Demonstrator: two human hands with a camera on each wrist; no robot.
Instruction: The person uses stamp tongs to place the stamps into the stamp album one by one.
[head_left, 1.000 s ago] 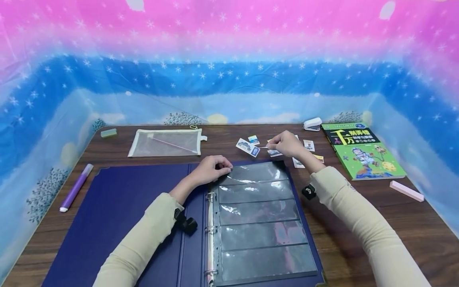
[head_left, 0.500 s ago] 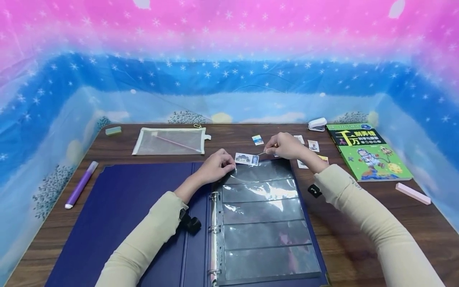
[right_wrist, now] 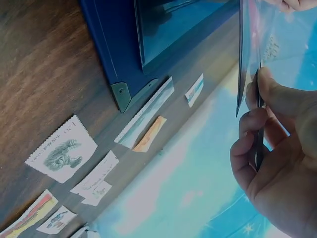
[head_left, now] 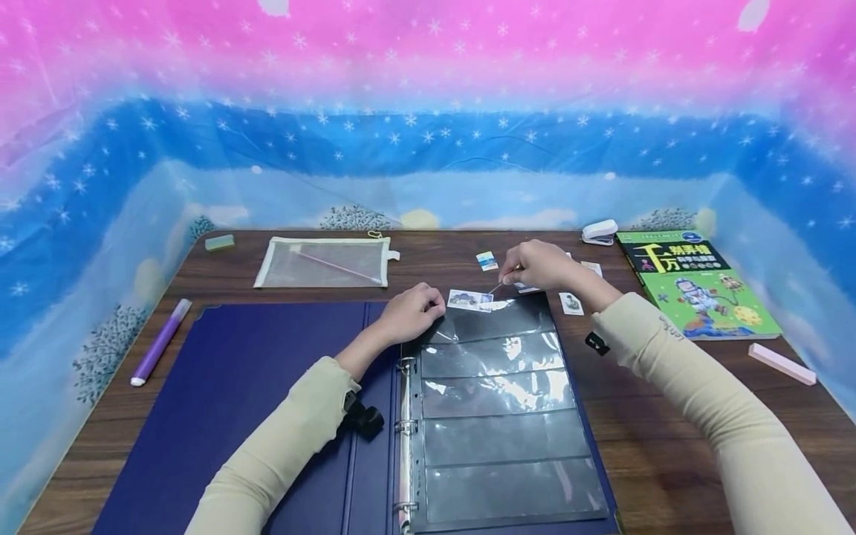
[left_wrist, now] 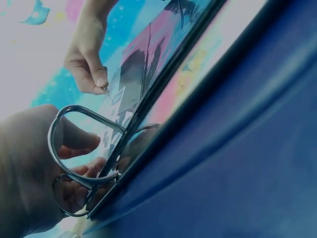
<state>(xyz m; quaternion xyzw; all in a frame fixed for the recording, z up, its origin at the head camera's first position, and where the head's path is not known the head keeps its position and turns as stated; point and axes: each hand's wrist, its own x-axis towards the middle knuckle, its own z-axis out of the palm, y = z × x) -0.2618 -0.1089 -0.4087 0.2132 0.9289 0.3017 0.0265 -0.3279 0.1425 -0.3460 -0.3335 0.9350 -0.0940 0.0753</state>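
Observation:
My left hand [head_left: 409,308] pinches the top left corner of a black stamp album page [head_left: 504,431] with clear pocket strips. The page sits on the rings of an open dark blue binder [head_left: 281,394]. My right hand [head_left: 538,265] grips tweezers [right_wrist: 259,134] between thumb and fingers. At their tips is a long white-edged stamp [head_left: 468,299] with a blue-grey picture. It lies along the page's top edge; whether its lower part is inside the top pocket I cannot tell. The left wrist view shows metal binder rings [left_wrist: 81,111] in front of my left fingers.
Loose stamps lie beyond the binder, including a blue-yellow one [head_left: 487,261] and a green-grey one [right_wrist: 64,151]. Behind stand a mesh zip pouch [head_left: 328,264], an eraser [head_left: 219,243] and a white stapler [head_left: 600,231]. A purple marker [head_left: 160,343], green book [head_left: 698,286] and pink stick [head_left: 782,363] lie sideways.
My right hand has brought the stamp in the tweezers left and down to the page's top edge, where it levelled out. My left hand stays at the page corner.

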